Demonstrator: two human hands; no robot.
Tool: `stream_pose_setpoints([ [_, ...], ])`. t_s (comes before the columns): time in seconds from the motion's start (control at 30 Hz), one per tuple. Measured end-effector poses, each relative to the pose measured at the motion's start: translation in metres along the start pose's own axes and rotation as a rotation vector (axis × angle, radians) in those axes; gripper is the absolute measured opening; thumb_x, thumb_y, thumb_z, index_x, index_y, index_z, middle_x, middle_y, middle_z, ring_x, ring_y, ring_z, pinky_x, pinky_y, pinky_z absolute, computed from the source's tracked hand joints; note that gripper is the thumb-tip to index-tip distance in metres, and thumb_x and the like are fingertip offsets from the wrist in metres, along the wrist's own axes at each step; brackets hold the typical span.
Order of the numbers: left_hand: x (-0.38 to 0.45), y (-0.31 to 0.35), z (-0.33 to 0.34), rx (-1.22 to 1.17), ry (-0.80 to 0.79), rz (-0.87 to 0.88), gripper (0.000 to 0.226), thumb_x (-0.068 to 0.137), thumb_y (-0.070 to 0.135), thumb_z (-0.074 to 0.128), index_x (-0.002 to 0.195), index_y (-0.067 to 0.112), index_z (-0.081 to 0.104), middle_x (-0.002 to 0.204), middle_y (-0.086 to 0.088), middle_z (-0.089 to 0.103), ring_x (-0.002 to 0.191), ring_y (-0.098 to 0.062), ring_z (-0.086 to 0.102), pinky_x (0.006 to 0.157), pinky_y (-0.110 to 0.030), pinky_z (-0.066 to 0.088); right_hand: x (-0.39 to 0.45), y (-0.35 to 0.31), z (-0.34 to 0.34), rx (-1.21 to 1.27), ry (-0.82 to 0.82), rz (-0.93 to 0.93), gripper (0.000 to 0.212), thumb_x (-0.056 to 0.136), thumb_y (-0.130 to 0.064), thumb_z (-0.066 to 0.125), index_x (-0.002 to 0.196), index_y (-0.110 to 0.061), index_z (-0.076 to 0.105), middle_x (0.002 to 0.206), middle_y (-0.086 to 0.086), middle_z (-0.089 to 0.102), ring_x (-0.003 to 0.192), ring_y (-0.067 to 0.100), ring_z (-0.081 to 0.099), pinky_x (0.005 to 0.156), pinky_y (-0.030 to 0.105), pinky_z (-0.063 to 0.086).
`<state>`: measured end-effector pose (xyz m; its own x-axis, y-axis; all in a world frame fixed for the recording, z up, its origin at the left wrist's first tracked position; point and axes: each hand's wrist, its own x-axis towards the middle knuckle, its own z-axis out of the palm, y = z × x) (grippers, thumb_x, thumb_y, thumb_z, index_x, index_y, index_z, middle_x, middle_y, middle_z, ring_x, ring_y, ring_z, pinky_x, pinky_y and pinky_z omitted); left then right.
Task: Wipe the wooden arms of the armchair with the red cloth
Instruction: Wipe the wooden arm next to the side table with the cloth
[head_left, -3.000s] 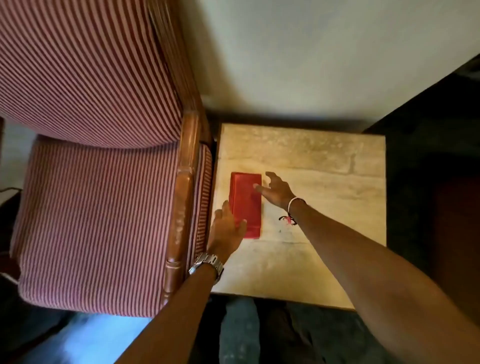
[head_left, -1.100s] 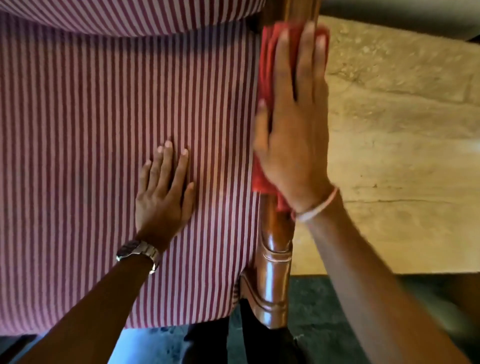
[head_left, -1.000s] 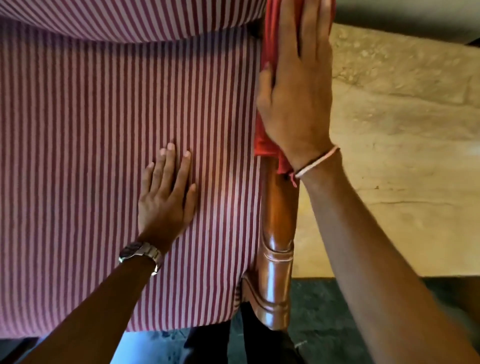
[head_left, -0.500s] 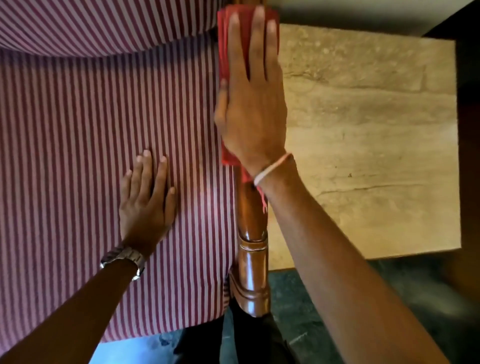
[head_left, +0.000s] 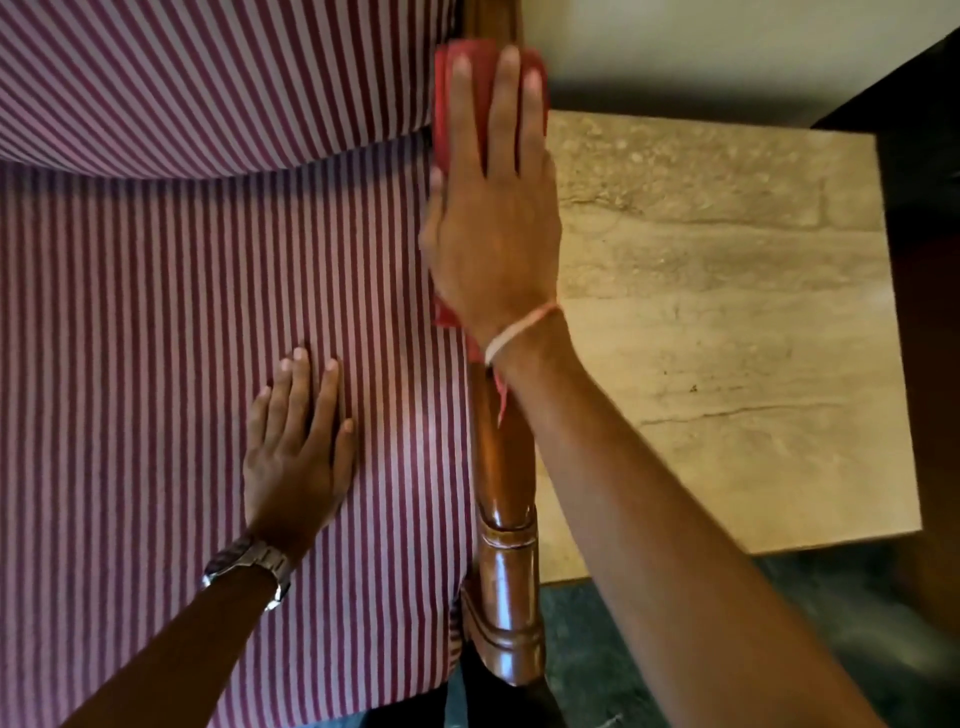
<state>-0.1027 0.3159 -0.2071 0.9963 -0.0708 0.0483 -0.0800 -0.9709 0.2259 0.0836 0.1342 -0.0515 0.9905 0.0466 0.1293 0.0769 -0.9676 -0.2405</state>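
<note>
Two hands are at work, and only the right one bears on the wood. Taking the wooden arm (head_left: 503, 467) as the landmark and reading from left to right: well to its left, out on the striped seat cushion (head_left: 156, 364), the left hand (head_left: 296, 457) lies flat, fingers spread and holding nothing, with a wristwatch (head_left: 249, 564) at the wrist; it looks to be only bracing. Next comes the arm itself, a polished rail whose long axis runs from the turned front post at the bottom of the view up toward the striped backrest (head_left: 208, 78) at the top. On the far stretch of that rail sits the red cloth (head_left: 440, 114), pinned beneath the right hand (head_left: 493, 223), whose fingers (head_left: 506, 104) lie straight and pressed flat along the rail, not curled round the cloth. The cloth shows past the fingertips and along the hand's left edge. Just to the right of the arm stands the pale stone-topped side table (head_left: 727, 312), bare where it shows.

The cloth lies along the rail under the palm, so I judge that the next stroke should draw back down the same axis toward the post, where the near length of wood lies uncovered. The second arm of the chair is out of view.
</note>
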Motion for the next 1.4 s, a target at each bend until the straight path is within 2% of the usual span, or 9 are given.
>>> stream_pose_setpoints([
  [0.1,0.0,0.003,-0.001,-0.007,0.003,-0.006,0.059,0.106,0.034,0.034,0.158,0.007,0.029,0.167,-0.023,0.023,0.156,-0.036,0.023,0.124,-0.057,0.027,0.004,0.003,0.003,0.005,0.003,0.038,0.06,0.108,-0.03,0.029,0.165,-0.014,0.014,0.174,0.017,0.009,0.163,0.033,0.006,0.13,0.046,0.022],
  [0.3,0.0,0.001,-0.001,-0.011,0.007,-0.008,0.059,0.107,0.036,0.031,0.159,0.008,0.028,0.168,-0.023,0.022,0.157,-0.035,0.021,0.125,-0.056,0.027,-0.18,-0.002,-0.019,0.003,-0.099,0.054,0.063,0.109,-0.033,0.038,0.165,-0.018,0.014,0.175,0.013,0.008,0.163,0.029,0.007,0.125,0.051,0.036],
  [0.53,-0.001,0.0,0.002,0.005,0.005,0.008,0.059,0.107,0.033,0.036,0.16,0.01,0.024,0.168,-0.022,0.02,0.158,-0.033,0.017,0.128,-0.052,0.02,0.007,0.0,0.002,0.006,0.032,0.057,0.06,0.107,-0.03,0.028,0.163,-0.013,0.02,0.172,0.02,0.014,0.162,0.037,0.01,0.13,0.044,0.026],
  [0.67,-0.004,-0.001,-0.003,-0.015,0.023,0.013,0.058,0.106,0.031,0.037,0.159,0.008,0.028,0.167,-0.023,0.023,0.157,-0.035,0.02,0.127,-0.055,0.024,-0.086,0.0,-0.007,0.085,0.034,0.042,0.058,0.11,-0.03,0.033,0.164,-0.016,0.018,0.174,0.018,0.01,0.163,0.031,0.001,0.125,0.046,0.036],
  [0.8,-0.005,-0.004,0.006,0.005,0.04,0.014,0.061,0.106,0.034,0.035,0.161,0.011,0.023,0.169,-0.021,0.018,0.159,-0.032,0.017,0.128,-0.051,0.021,-0.195,0.003,-0.024,0.137,-0.094,-0.026,0.078,0.096,-0.027,0.045,0.165,-0.014,0.01,0.175,0.011,0.004,0.163,0.029,0.001,0.119,0.059,0.039],
  [1.07,0.0,0.001,0.005,0.012,0.036,0.002,0.06,0.106,0.032,0.037,0.161,0.012,0.024,0.169,-0.021,0.02,0.159,-0.031,0.016,0.129,-0.048,0.016,0.028,0.004,0.005,-0.073,0.005,0.017,0.064,0.101,-0.031,0.03,0.163,-0.018,0.022,0.172,0.018,0.02,0.16,0.036,0.016,0.129,0.042,0.025],
  [1.17,-0.001,0.0,0.004,-0.003,0.037,-0.005,0.059,0.106,0.032,0.037,0.16,0.011,0.026,0.168,-0.022,0.022,0.158,-0.032,0.018,0.13,-0.047,0.016,-0.046,0.003,0.002,-0.046,0.023,0.014,0.06,0.108,-0.029,0.032,0.165,-0.019,0.017,0.173,0.018,0.013,0.162,0.035,0.008,0.131,0.043,0.023],
  [1.3,-0.004,-0.002,0.005,-0.012,0.057,0.001,0.059,0.106,0.033,0.036,0.16,0.01,0.027,0.168,-0.022,0.023,0.158,-0.032,0.019,0.128,-0.051,0.022,-0.195,0.001,-0.026,0.112,-0.124,-0.001,0.089,0.093,-0.022,0.063,0.165,-0.017,0.01,0.174,0.016,0.011,0.163,0.031,0.004,0.128,0.055,0.025],
  [1.4,-0.002,-0.002,0.005,-0.018,0.068,0.01,0.059,0.106,0.033,0.035,0.159,0.009,0.029,0.168,-0.022,0.024,0.158,-0.032,0.02,0.128,-0.051,0.021,-0.152,0.003,-0.017,-0.003,-0.131,-0.006,0.086,0.093,-0.031,0.055,0.165,-0.018,0.011,0.174,0.019,0.006,0.162,0.037,0.004,0.126,0.056,0.031],
])
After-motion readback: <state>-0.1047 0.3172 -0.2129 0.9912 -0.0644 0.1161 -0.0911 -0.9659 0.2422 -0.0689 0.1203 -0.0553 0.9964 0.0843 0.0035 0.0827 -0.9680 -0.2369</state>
